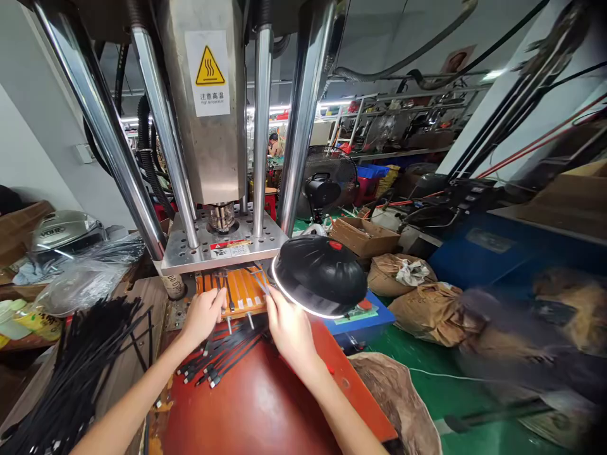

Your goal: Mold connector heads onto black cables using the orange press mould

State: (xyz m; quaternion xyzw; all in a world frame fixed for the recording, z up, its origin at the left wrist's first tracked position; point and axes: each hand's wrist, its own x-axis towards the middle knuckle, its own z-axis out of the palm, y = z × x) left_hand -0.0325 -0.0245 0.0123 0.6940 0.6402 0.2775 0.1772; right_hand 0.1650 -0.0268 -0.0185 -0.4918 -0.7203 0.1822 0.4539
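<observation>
An orange-brown mold plate (244, 287) with pale slots lies under the metal platen of a press (225, 243). Black cables (231, 298) lie across its left part. My left hand (203, 314) is closed in a pinch at the plate's left front; what its fingertips grip is hidden. At the right front, my right hand (290, 327) is closed around thin grey-blue tweezers (260, 274), whose tips point up-left over the plate. Between my hands, several black cables with metal plugs (215, 366) lie on the red-brown board (246, 411). Two bolts stick out of the plate's front.
A large heap of black cables (90, 354) lies at left. A black lamp-like dome with a lit rim (320, 275) stands close by my right hand. Steel columns (308, 114) surround the press, which bears a high-temperature sign (208, 72). Brown sacks (427, 309) sit on the right floor.
</observation>
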